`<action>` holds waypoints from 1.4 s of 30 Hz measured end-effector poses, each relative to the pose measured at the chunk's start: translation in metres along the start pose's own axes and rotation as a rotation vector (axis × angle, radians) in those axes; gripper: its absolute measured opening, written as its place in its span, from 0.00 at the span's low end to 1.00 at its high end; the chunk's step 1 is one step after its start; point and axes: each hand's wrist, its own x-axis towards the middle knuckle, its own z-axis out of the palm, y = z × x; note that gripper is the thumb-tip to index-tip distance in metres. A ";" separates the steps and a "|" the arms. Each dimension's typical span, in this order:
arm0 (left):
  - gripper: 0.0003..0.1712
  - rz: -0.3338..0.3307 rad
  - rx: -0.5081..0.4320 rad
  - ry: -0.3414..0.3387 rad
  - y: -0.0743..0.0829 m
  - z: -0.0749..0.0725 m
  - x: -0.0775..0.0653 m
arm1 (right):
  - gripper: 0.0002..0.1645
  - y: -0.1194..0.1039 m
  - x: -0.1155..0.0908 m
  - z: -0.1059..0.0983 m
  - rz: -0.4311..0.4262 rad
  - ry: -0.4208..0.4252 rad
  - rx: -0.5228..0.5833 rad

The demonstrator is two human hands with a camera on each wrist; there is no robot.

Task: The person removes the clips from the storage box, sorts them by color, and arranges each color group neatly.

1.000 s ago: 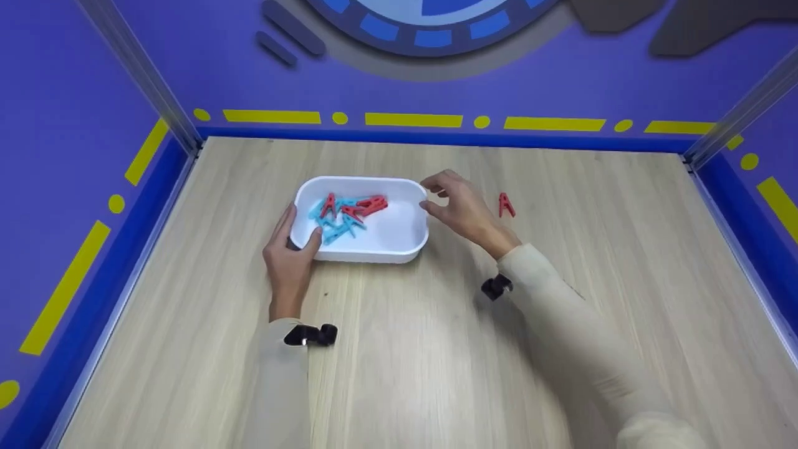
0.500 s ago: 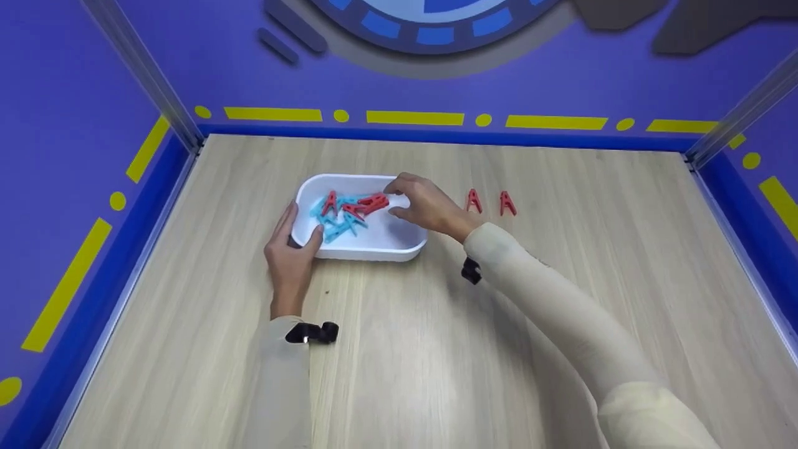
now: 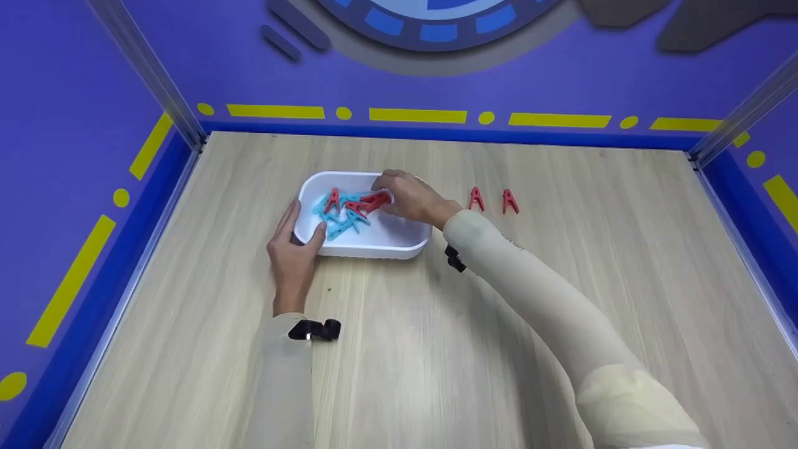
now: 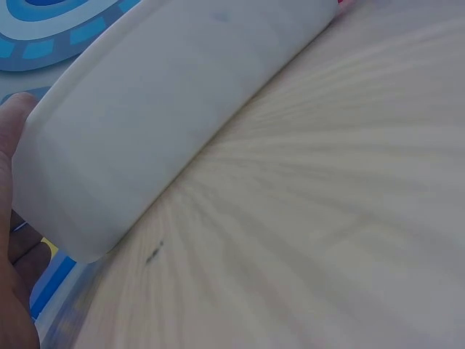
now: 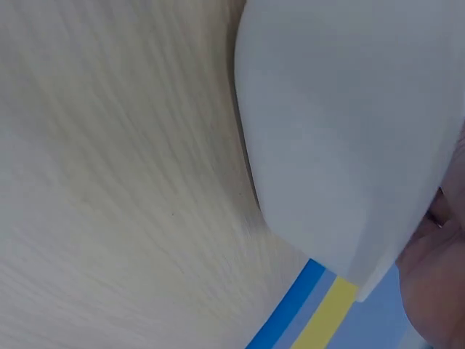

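Observation:
A white plastic tray (image 3: 374, 251) holds several red and light blue clothespins, the blue ones (image 3: 340, 227) mostly at its left. My left hand (image 3: 293, 262) grips the tray's left end, thumb over the near rim and fingers along the outer side. In the left wrist view, part of that hand (image 4: 18, 291) shows against the tray wall (image 4: 145, 123). My right hand (image 3: 411, 198) reaches over the tray's right part and pinches a red clothespin (image 3: 378, 200) with thumb and fingers. The tray wall (image 5: 341, 131) hides its fingertips in the right wrist view.
Two red clothespins, one nearer the tray (image 3: 476, 199) and one farther right (image 3: 510, 201), lie side by side on the wooden table (image 3: 399, 343). Blue-purple panels (image 3: 399, 87) with yellow marks stand along the back and both sides.
My right hand has moved left from the tray's right rim into the tray, to the red clothespins. A second red clothespin on the table has come into sight. My left hand keeps its grip.

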 end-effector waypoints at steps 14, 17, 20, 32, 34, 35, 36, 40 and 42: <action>0.41 -0.014 0.009 -0.011 0.001 0.000 -0.001 | 0.25 -0.010 0.017 0.013 0.040 -0.088 -0.027; 0.41 -0.022 0.009 -0.014 0.001 0.000 -0.001 | 0.24 -0.011 0.018 0.016 0.038 -0.079 -0.038; 0.41 -0.026 0.008 -0.012 0.000 -0.001 -0.001 | 0.23 -0.011 0.018 0.018 0.032 -0.071 -0.037; 0.40 0.011 0.024 -0.006 0.000 0.000 0.000 | 0.22 -0.011 0.010 0.008 0.016 0.005 0.026; 0.40 0.005 0.022 -0.009 0.000 0.000 0.000 | 0.23 -0.010 0.007 0.005 0.020 0.022 0.040; 0.40 0.003 0.020 -0.010 0.000 0.000 0.000 | 0.24 -0.011 0.006 0.004 0.022 0.031 0.049; 0.40 -0.001 0.018 -0.010 0.000 0.000 0.000 | 0.24 -0.011 0.004 0.002 0.021 0.041 0.058; 0.41 -0.015 0.018 -0.017 0.000 -0.001 0.000 | 0.22 -0.011 -0.003 -0.005 0.003 0.086 0.133; 0.41 -0.028 0.022 -0.020 0.001 -0.002 -0.001 | 0.22 -0.012 -0.007 -0.008 -0.003 0.109 0.175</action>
